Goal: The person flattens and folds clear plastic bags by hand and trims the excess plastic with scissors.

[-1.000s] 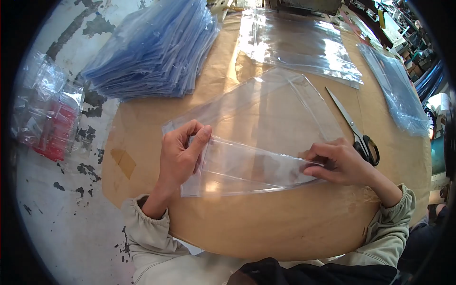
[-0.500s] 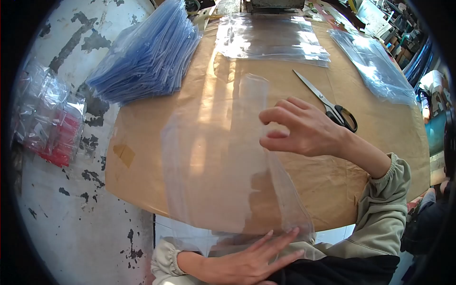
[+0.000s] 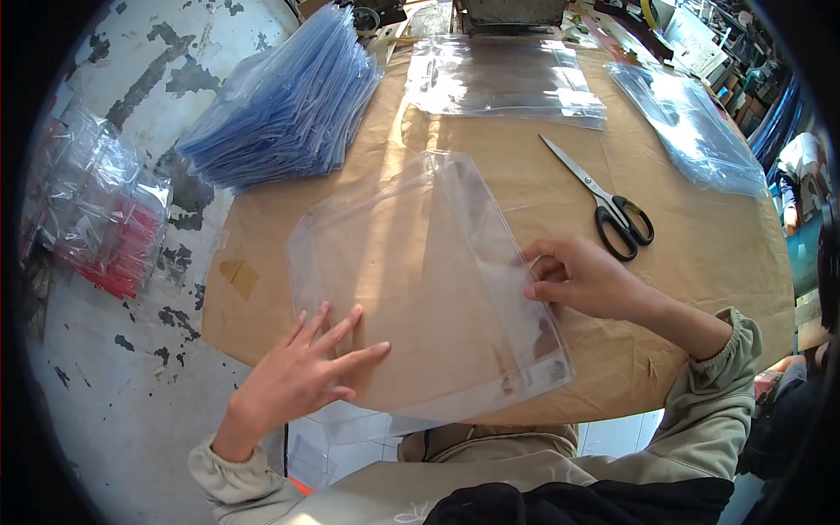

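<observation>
A clear plastic sleeve (image 3: 411,280) lies on the brown paper table cover in front of me, with its lower edge past the table's front edge. My left hand (image 3: 302,367) rests on the sleeve's lower left part, fingers spread. At the sleeve's right edge, the bent fingers and thumb of my right hand (image 3: 582,276) are closed on the plastic. Scissors (image 3: 617,210) with black handles lie beyond my right hand, blades pointing away to the left.
A tall stack of bluish plastic sleeves (image 3: 289,114) stands at the back left. More clear sleeves (image 3: 507,79) lie at the back middle and at the right (image 3: 691,131). Plastic packets with red (image 3: 105,219) lie on the worn surface at left. Part of another person (image 3: 792,175) shows at far right.
My left hand has moved up and left from the front edge onto the sleeve. My right hand has come down to its right edge. The sleeve now lies flatter.
</observation>
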Available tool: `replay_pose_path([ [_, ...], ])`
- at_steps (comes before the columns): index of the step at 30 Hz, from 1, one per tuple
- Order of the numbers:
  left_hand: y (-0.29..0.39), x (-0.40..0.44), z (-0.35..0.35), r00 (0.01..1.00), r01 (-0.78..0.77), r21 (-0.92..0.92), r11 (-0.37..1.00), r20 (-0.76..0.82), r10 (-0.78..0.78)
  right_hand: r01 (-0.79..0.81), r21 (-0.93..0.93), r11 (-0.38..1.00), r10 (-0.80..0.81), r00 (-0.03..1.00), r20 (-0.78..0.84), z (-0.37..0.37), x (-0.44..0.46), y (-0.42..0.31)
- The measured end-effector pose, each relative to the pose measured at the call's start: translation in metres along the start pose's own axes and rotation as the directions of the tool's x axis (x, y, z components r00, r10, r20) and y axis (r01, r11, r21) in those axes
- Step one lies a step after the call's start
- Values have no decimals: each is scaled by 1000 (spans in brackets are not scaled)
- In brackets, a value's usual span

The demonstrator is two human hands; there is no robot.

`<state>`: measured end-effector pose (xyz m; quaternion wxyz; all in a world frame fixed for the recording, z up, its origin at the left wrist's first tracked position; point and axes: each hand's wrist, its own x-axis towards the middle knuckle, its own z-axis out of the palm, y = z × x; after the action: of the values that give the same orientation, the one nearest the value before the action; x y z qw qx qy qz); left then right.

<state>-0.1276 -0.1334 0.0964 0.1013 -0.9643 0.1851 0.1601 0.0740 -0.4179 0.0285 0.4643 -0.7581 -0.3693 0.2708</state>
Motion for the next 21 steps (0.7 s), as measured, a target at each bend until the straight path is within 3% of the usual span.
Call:
replay_pose_path([
  [3,15,10,20,974,74,-57,996,-212,-85,18,-162,987,-44,987,-157,-14,17,-6],
  [6,61,27,11,948,-96,20,995,-302,98,47,-411,910,-196,924,-329,-28,46,-8],
  [9,66,47,-3,911,-259,-41,965,-341,230,157,-397,904,-304,890,-340,-22,60,1],
  [11,40,73,-33,937,-197,-32,980,-299,179,137,-331,934,-255,903,-346,-14,56,-4],
  [13,16,116,-43,819,-88,-155,984,-574,-17,120,-260,958,-206,920,-334,-8,49,-11],
  [14,-4,141,-40,750,-208,-232,950,-662,3,152,-200,968,-210,927,-311,-6,47,-11],
  [15,-20,165,-36,671,-336,-188,923,-736,94,181,-139,974,-215,933,-290,-5,46,-10],
  [17,-40,200,-41,890,-437,-571,695,-384,244,242,-82,967,-255,935,-247,-11,44,-7],
  [18,-47,211,-44,907,-386,-739,552,-195,374,222,-190,956,-266,931,-248,-23,39,-7],
  [21,-48,228,-41,898,-318,-818,479,-98,429,48,-565,824,-279,902,-330,-72,10,-11],
])
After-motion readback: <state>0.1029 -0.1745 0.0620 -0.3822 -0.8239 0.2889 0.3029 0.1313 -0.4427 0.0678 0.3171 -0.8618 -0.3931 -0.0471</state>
